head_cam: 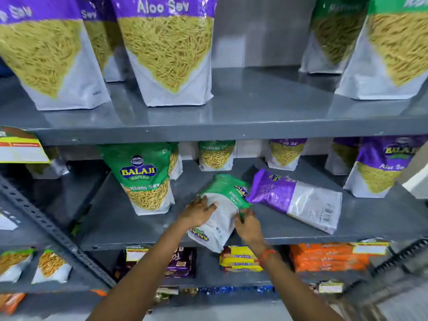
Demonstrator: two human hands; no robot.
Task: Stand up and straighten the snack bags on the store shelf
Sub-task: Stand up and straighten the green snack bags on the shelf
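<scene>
A green Ratlami Sev bag [225, 205] lies flat on the middle shelf [129, 230], its bottom end hanging over the front edge. My left hand [199, 210] grips its left side and my right hand [249, 224] grips its right side. Just to its right a purple Aloo Sev bag [298, 200] lies on its back, slanted, touching the green bag's top corner. Another green Ratlami Sev bag [144, 179] stands upright to the left. A purple Aloo Sev bag [379, 167] stands at the right.
Smaller bags [216, 155] stand along the back of the middle shelf. Large Aloo Sev bags [166, 49] stand on the upper shelf [231, 126]. Biscuit packs [240, 258] and orange packs [324, 257] fill the lower shelf. A slotted upright [53, 228] slants at the left.
</scene>
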